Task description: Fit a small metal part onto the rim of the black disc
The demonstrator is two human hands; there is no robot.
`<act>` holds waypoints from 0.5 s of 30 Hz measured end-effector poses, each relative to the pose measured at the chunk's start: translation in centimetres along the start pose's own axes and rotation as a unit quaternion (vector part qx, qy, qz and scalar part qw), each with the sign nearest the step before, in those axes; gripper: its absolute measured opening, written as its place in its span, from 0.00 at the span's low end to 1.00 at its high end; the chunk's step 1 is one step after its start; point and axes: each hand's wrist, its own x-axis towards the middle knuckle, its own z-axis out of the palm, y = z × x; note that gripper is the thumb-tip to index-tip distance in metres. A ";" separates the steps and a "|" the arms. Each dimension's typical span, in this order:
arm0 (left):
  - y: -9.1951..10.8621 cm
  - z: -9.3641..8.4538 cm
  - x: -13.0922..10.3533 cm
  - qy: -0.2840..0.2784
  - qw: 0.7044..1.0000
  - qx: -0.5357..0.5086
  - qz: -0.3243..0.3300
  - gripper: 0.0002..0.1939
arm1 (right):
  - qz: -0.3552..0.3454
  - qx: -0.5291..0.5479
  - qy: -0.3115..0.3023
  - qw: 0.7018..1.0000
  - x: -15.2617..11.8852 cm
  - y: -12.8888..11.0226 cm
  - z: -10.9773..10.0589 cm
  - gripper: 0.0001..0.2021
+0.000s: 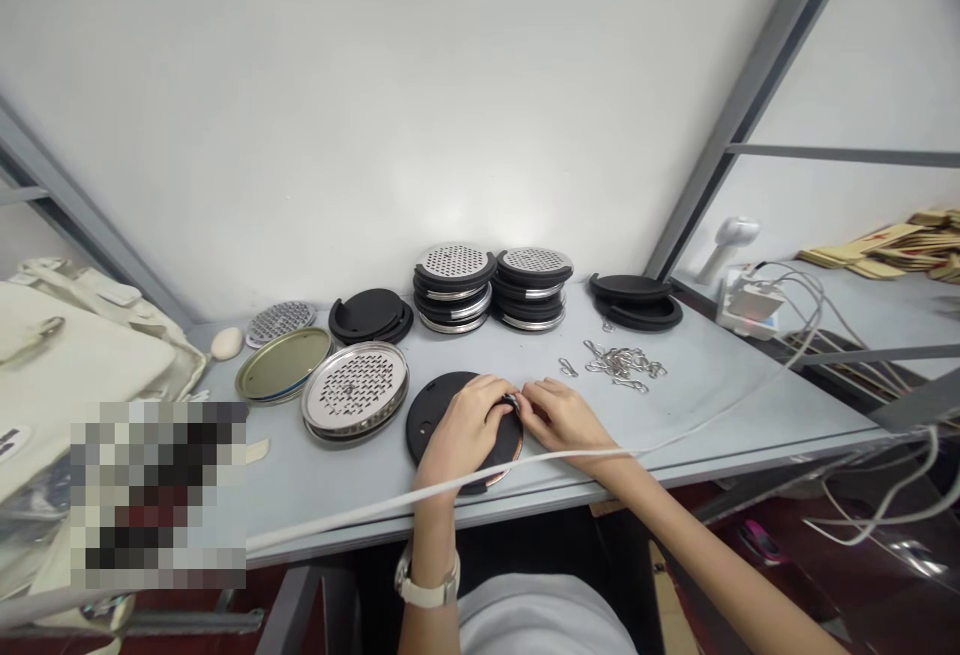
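Observation:
A black round disc (435, 405) with a coppery strip along its right rim lies near the table's front edge. My left hand (469, 425) rests over it, fingers curled onto its upper right rim. At that same rim my right hand (562, 415) has its fingertips pinched together, meeting the left fingers. A small shiny bit shows between the two hands; what it is stays mostly hidden. To the right is a loose pile of small metal clips (626, 363), with a single clip (568, 367) apart from it.
Behind my hands stand two stacks of black-rimmed discs with perforated metal plates (454, 261). Leftward are a perforated metal lid (356, 387), a gold-coloured lid (285, 363) and black discs (371, 315). More black discs (634, 300) lie back right. A white cable (555, 455) crosses before my wrists.

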 end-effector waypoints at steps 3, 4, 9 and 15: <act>0.0 0.0 -0.1 0.000 1.000 0.006 0.004 0.15 | 0.021 0.017 0.020 0.999 0.0 -0.2 -0.4 0.14; -0.1 0.1 -0.1 0.002 1.000 0.010 0.004 0.15 | 0.031 0.028 0.025 0.999 0.0 -0.3 -0.5 0.14; -0.3 0.0 0.1 0.017 0.999 0.022 -0.034 0.13 | 0.054 0.055 0.009 0.997 0.1 -0.5 -0.7 0.14; 3.2 -1.4 -4.0 0.045 0.991 0.119 -0.035 0.13 | 0.068 0.053 0.018 0.996 0.2 -0.5 -0.6 0.14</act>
